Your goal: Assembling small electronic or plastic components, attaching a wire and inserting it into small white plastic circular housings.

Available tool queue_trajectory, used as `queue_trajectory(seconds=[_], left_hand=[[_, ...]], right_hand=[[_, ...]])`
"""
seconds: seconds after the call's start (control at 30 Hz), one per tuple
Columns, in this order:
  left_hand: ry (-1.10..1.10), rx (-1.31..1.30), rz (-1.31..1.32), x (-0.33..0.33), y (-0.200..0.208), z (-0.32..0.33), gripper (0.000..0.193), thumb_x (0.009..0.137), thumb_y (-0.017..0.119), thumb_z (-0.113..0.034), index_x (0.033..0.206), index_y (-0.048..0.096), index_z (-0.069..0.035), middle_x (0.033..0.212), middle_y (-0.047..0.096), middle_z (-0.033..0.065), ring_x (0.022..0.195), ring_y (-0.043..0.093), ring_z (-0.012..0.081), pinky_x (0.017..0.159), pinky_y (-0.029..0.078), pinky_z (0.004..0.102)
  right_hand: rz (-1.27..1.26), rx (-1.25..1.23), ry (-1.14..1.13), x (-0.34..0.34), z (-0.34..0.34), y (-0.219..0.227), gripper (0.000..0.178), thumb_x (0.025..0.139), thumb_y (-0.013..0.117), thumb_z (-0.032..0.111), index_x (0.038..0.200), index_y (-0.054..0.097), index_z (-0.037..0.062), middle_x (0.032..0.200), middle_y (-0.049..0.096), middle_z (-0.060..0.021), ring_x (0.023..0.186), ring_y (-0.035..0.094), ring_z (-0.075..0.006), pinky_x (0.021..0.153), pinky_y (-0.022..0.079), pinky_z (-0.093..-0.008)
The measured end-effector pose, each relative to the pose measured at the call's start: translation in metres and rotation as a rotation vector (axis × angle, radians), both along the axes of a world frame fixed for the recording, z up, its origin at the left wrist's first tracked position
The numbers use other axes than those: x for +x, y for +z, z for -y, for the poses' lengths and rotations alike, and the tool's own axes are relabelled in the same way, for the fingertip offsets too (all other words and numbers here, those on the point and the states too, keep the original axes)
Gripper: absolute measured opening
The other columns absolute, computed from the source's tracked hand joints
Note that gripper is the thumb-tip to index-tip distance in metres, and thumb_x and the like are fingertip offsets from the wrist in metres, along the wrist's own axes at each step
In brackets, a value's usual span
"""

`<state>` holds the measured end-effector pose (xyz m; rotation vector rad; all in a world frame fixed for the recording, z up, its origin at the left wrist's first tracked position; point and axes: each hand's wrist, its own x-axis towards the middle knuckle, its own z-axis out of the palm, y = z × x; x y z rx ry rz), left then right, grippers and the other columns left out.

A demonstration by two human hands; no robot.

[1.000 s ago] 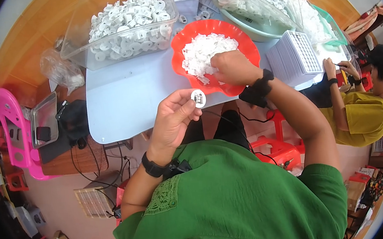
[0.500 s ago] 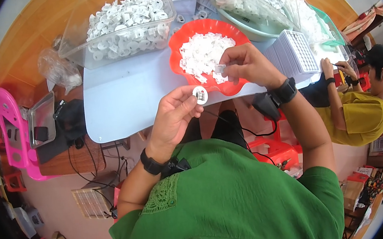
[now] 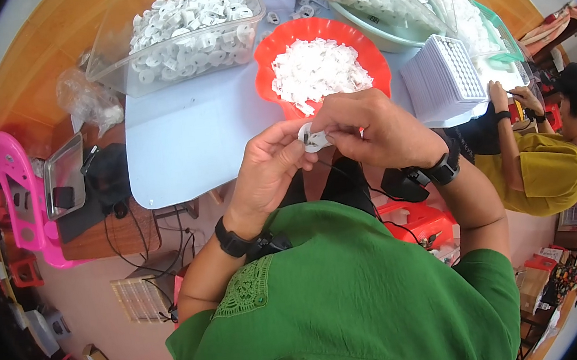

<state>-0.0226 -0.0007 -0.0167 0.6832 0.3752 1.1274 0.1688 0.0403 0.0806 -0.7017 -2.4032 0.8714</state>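
Between finger and thumb, my left hand [image 3: 263,172] grips a small round white disc-shaped part [image 3: 307,137] with dark details on its face. My right hand [image 3: 385,128] is pinched closed at the disc's right side, its fingertips on a small white piece that they mostly hide. Both hands meet just in front of the table's near edge. Right behind them on the table stands a red wavy-rimmed bowl [image 3: 379,58], heaped with small white plastic pieces [image 3: 319,71].
A clear bin [image 3: 105,73] of round white parts stands far left on the pale blue table [image 3: 179,142]. Stacked white trays [image 3: 433,80] are right of the bowl, behind them a pale green basin [image 3: 386,37] and clear tub. A co-worker in a yellow shirt [image 3: 548,177] works at far right.
My right hand has come down and left from over the red bowl, bringing a small white piece to the disc. My left hand still holds the disc, now turned.
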Motion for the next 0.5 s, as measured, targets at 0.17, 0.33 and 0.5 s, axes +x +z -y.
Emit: queue_trajectory(seconds=[0.17, 0.33, 0.5], left_hand=[[0.013, 0.003, -0.003, 0.0007, -0.0004, 0.0025, 0.033, 0.092, 0.058, -0.010, 0.123, 0.054, 0.002, 0.099, 0.065, 0.0078, 0.082, 0.063, 0.0135, 0.073, 0.053, 0.0259], [0.023, 0.015, -0.033, 0.0016, 0.0027, 0.0037, 0.034, 0.092, 0.058, -0.011, 0.124, 0.054, 0.002, 0.101, 0.064, 0.0072, 0.082, 0.061, 0.0124, 0.074, 0.052, 0.0260], [0.024, 0.025, -0.041, 0.0027, 0.0021, 0.0038, 0.035, 0.093, 0.057, -0.011, 0.124, 0.054, 0.003, 0.102, 0.064, 0.0075, 0.083, 0.061, 0.0124, 0.074, 0.052, 0.0260]], right_hand=[[-0.050, 0.005, -0.026, -0.0043, 0.0057, -0.0031, 0.016, 0.076, 0.055, -0.005, 0.090, 0.061, 0.0008, 0.075, 0.059, -0.0134, 0.068, 0.059, -0.0325, 0.060, 0.047, -0.0385], [-0.084, 0.017, -0.030, -0.0041, 0.0089, -0.0060, 0.017, 0.076, 0.055, -0.005, 0.091, 0.061, 0.0014, 0.076, 0.057, -0.0130, 0.067, 0.058, -0.0325, 0.059, 0.046, -0.0391], [-0.066, 0.032, -0.044, -0.0019, 0.0100, -0.0077, 0.019, 0.075, 0.056, -0.006, 0.092, 0.061, 0.0015, 0.076, 0.056, -0.0129, 0.067, 0.058, -0.0324, 0.058, 0.046, -0.0394]])
